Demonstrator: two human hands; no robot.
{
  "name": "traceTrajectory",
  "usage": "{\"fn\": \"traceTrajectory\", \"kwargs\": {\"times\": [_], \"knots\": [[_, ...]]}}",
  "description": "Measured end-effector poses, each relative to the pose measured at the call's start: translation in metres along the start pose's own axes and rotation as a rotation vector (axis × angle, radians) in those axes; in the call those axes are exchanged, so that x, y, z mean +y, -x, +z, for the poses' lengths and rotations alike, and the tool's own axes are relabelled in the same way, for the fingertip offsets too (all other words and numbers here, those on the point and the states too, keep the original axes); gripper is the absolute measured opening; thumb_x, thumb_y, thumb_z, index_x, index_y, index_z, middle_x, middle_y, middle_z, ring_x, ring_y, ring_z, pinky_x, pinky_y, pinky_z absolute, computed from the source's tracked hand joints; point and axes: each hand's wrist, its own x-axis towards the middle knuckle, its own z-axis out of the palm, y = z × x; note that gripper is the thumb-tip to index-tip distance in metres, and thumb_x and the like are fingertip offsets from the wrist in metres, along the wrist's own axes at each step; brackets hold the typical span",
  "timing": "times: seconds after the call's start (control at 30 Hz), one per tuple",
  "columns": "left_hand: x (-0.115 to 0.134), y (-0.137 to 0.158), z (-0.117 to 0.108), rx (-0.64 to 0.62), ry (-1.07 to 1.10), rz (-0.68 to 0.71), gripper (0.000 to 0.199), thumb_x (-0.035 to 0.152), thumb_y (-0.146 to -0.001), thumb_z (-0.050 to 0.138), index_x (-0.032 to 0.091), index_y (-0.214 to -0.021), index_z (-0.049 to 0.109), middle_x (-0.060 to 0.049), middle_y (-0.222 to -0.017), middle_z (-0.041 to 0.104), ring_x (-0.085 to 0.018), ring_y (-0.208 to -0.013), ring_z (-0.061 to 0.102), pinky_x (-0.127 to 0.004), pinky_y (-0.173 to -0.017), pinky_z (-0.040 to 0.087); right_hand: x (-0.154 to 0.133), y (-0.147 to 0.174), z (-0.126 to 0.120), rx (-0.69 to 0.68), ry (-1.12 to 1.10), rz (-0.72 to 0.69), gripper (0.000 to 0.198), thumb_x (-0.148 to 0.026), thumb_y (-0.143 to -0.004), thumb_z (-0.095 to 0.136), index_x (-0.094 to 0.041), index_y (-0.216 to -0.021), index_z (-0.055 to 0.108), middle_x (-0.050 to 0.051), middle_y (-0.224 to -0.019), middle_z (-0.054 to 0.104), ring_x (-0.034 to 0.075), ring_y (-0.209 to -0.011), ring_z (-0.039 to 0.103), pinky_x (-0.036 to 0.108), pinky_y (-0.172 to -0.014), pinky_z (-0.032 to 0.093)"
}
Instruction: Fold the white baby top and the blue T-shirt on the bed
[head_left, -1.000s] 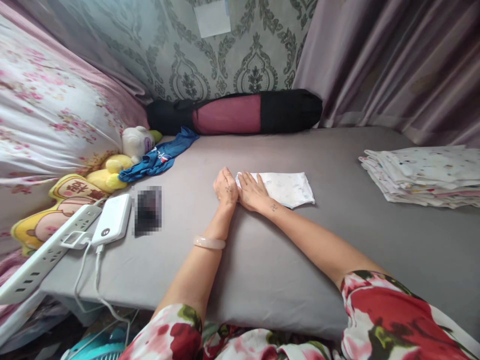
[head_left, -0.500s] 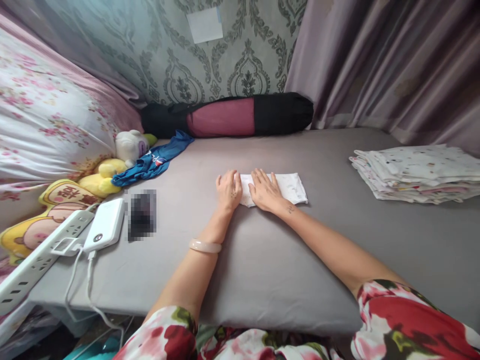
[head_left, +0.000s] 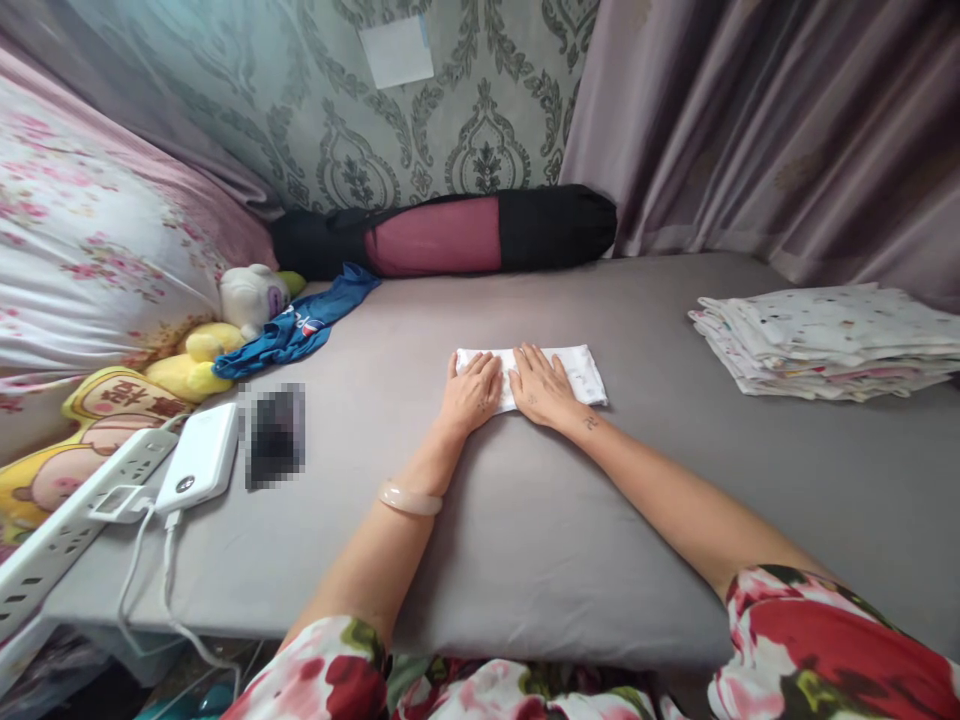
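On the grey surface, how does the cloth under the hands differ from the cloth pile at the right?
The white cloth is a low, narrow strip; the cloth pile is taller and broader, with many layers.
The left hand and right hand rest on the white cloth; neither touches the cloth pile.
Both are folded, mostly white, with small prints.

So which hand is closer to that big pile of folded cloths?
Right: the right hand rests on the folded white cloth, left of the pile of folded cloths; the left hand rests farther left, so farther from it.
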Motion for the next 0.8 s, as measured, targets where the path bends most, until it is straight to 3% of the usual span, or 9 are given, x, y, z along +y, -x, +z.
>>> {"fn": "traceTrajectory", "kwargs": {"times": [0.37,0.8], "knots": [[0.002,0.001,-0.004,0.092,0.016,0.002,0.036,0.032,-0.099,0.033,0.024,-0.125,0.058,-0.009,-0.134,0.061,-0.022,-0.132,0.05,-0.05,-0.12,0.009,0.014,0.005,-0.007,-0.007,0.0,0.073,0.062,-0.039,-0.1,0.019,-0.004,-0.151,0.03,0.017,-0.159,0.026,0.028,-0.147,0.021,0.049,-0.119,0.013],[0.001,0.002,-0.001,0.008,-0.009,0.035,0.034,0.032,-0.1,0.034,0.026,-0.122,0.058,-0.008,-0.134,0.061,-0.022,-0.131,0.05,-0.053,-0.119,0.008,0.02,0.011,0.0,-0.006,0.003,0.108,0.063,-0.04,-0.101,0.022,-0.001,-0.149,0.033,0.019,-0.156,0.031,0.029,-0.146,0.024,0.048,-0.119,0.011]]}}
